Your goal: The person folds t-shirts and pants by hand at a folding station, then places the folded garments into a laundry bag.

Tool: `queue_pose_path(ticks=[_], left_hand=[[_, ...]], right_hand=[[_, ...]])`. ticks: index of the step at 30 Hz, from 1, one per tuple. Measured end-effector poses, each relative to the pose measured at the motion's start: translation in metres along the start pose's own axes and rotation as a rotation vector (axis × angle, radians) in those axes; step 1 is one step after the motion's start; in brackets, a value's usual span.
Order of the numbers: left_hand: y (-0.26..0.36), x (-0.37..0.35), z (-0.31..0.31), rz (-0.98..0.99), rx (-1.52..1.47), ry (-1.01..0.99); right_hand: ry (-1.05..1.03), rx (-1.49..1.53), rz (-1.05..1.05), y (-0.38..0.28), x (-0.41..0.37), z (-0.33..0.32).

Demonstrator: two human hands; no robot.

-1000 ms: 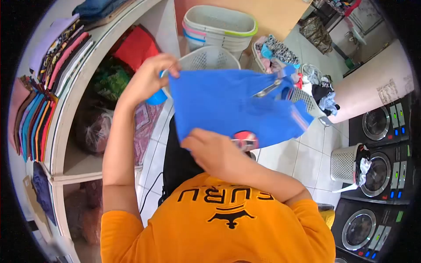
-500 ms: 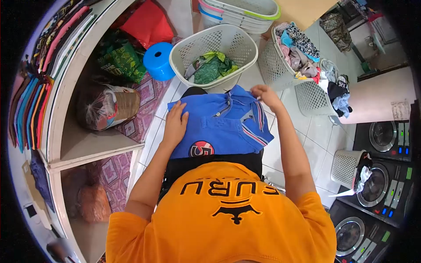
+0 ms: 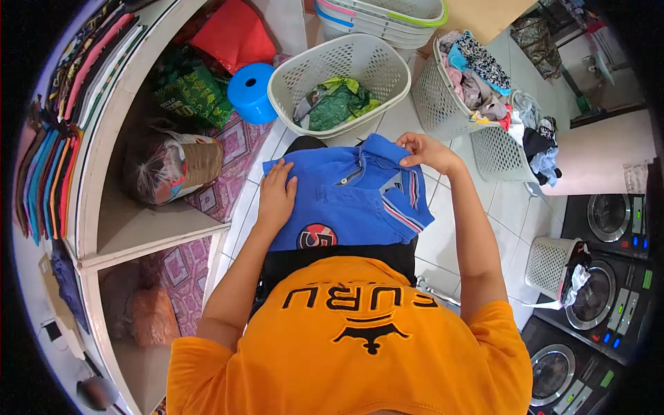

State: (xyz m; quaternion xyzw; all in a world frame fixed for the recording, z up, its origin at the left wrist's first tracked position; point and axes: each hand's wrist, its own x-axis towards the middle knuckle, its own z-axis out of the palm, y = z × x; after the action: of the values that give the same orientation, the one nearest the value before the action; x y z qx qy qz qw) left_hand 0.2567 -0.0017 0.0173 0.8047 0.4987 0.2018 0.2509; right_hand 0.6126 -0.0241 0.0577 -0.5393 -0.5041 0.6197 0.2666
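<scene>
A blue polo shirt (image 3: 339,200) lies across my lap, folded to a compact shape, with its striped collar to the right and a round number patch near my body. My left hand (image 3: 278,192) rests flat on the shirt's left part, fingers stretched out. At the far right corner, my right hand (image 3: 425,152) pinches the cloth edge beside the collar between thumb and fingers. Just beyond the shirt stands a white laundry basket (image 3: 287,104) holding some green and yellow cloth (image 3: 332,107).
Baskets heaped with clothes (image 3: 481,76) stand at the far right, and stacked baskets (image 3: 380,26) at the back. A blue stool (image 3: 251,97) is beside the shelf (image 3: 159,235) on my left. Front-loading machines (image 3: 591,294) line the right side.
My right hand has closed on the shirt's far right edge, where it was close by with looser fingers before. The left hand stays flat on the cloth.
</scene>
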Motion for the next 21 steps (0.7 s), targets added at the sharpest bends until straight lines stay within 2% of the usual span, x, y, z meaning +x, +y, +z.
queue_pose_path(ticks=[4,6,9,10,11,13,14,16,17,18,19,21], left_hand=[[0.0,-0.001,-0.002,-0.005,-0.019,0.0],[0.001,-0.001,-0.003,-0.01,-0.026,0.001],[0.002,0.0,0.0,-0.01,-0.043,0.02],[0.002,-0.001,0.0,-0.012,-0.044,0.022],[0.002,-0.002,0.001,-0.042,-0.012,0.02],[0.008,-0.001,-0.002,-0.074,0.023,0.023],[0.022,-0.001,-0.007,-0.034,0.082,0.069],[0.044,0.0,-0.009,0.01,0.146,0.102],[0.055,0.003,-0.007,0.029,0.138,0.111],[0.06,0.006,-0.006,0.049,0.128,0.122],[0.052,0.006,0.0,0.049,0.131,0.126],[0.029,0.001,0.024,-0.064,0.267,0.061]], right_hand=[[0.112,-0.056,-0.013,0.019,-0.005,-0.009],[0.548,-0.092,-0.168,0.037,-0.007,-0.017],[0.554,-0.127,-0.159,0.068,-0.013,-0.013],[0.501,-0.056,-0.064,0.069,-0.015,-0.009],[0.498,-0.059,-0.067,0.069,-0.016,-0.007],[1.011,-0.775,-0.283,0.056,-0.017,0.002],[1.037,-0.699,-0.241,0.012,-0.022,0.02],[1.147,-0.871,-0.502,-0.052,-0.02,0.075],[1.03,-0.892,-0.494,-0.07,-0.021,0.108],[0.821,-0.971,-0.305,-0.089,-0.025,0.14],[0.752,-1.068,-0.351,-0.068,-0.015,0.158],[0.749,-1.144,-0.053,0.002,0.005,0.152]])
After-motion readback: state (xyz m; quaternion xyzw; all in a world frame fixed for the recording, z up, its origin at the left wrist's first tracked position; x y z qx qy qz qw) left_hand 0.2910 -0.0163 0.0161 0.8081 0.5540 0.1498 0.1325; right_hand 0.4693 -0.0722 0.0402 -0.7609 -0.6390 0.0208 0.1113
